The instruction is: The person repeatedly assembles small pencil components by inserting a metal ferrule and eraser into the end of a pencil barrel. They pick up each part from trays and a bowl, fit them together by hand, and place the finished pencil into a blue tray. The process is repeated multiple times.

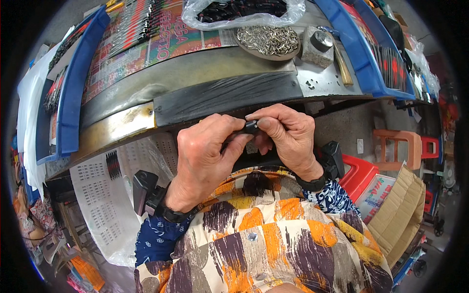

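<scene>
Just in front of the bench edge, both hands meet at a small black piece point(251, 127) with a shiny silvery spot at its right end. My left hand point(205, 149) is closed, pinching the piece between thumb and forefinger. From the other side my right hand point(292, 139) pinches the same end between thumb and index finger; whether a tiny metal part is also in it I cannot make out. Beyond the hands lies a dark, scuffed strip point(229, 95) on the bench. A round dish point(246, 48) heaped with small silvery metal pins stands farther back.
A clear plastic bag point(195, 19) of black parts lies at the back, beside rows of red-and-black pieces point(141, 24). Blue bins point(71, 117) flank the bench. Right of the dish sit a stone block point(317, 56) and a wooden handle point(343, 68). Red stools point(359, 171) and cardboard point(398, 210) stand lower right.
</scene>
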A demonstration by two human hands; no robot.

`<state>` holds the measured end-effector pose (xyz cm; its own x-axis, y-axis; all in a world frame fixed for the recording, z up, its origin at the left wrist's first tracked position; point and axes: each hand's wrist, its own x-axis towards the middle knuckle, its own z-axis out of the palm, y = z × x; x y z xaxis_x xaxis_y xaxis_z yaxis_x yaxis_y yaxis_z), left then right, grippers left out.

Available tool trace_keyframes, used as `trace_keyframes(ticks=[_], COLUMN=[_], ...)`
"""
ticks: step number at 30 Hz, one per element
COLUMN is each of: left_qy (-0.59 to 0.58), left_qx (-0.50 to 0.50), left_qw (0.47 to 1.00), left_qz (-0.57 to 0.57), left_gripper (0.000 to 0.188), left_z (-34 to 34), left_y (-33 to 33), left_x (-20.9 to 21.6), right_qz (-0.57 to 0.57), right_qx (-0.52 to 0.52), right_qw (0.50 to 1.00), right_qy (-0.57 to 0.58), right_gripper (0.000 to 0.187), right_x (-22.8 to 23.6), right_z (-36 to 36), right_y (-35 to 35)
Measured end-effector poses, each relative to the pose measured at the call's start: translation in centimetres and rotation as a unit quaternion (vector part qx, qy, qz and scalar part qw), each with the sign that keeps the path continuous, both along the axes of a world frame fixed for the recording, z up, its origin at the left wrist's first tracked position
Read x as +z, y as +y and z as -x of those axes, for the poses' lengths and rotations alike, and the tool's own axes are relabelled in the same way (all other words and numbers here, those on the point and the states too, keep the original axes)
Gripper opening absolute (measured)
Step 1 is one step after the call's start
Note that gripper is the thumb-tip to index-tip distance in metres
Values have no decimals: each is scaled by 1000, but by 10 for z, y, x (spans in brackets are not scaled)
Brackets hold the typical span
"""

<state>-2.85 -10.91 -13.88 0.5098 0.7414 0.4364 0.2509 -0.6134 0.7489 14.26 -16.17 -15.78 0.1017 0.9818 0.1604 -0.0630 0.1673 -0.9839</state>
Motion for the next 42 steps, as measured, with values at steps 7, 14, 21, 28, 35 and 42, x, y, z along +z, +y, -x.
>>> trace_keyframes(ticks=[7,14,21,28,35,42], left_qy=[1,25,37,30,30,29], left_qx=[21,31,29,27,28,24], left_qw=[1000,998,995,993,992,994], left_qz=[-1,-46,-88,-115,-116,-104], left_gripper=[19,24,25,23,23,22], left_z=[-1,-1,-3,-6,-9,-7], left_y=[-2,-4,-4,-3,-1,-2], left_x=[-1,-2,-4,-7,-7,-6], right_qz=[44,61,96,126,73,96], right_qx=[25,36,15,8,-51,-1], right_qw=[998,997,995,992,996,995], right_qy=[27,37,22,28,23,36], right_gripper=[19,24,16,11,12,13], right_x=[7,14,16,17,10,10], right_z=[-4,-2,0,-1,6,-2], right_y=[1,0,0,2,1,2])
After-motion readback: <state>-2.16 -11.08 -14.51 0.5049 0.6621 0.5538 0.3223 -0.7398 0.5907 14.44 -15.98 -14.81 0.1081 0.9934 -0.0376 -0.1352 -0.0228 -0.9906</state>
